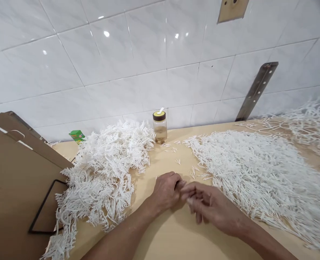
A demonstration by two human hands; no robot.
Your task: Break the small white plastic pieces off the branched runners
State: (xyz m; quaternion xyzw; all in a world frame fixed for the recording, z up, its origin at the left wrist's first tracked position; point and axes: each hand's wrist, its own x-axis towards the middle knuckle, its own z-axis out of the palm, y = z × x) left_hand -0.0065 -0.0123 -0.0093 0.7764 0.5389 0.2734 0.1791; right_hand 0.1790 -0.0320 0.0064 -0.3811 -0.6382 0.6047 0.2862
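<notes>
My left hand (167,190) is curled closed over the table in the middle of the view, and whatever it holds is hidden behind its fingers. Close against its fingertips is my right hand (210,206), fingers bent inward, slightly smeared by motion; nothing can be made out between them. To the left of my hands rises a tangled heap of white, thin, branching strands (106,159). On the right spreads a broad, flatter pile of short white strands (260,177). A few loose white bits (194,171) lie between the piles, just beyond my hands.
A clear jar (160,131) with a dark-rimmed yellow lid stands near the tiled wall (149,86). A cardboard box (16,187) borders the left side, with a small green carton (77,136) behind the heap. A metal bracket (257,92) leans at the back right, near longer strands (308,124).
</notes>
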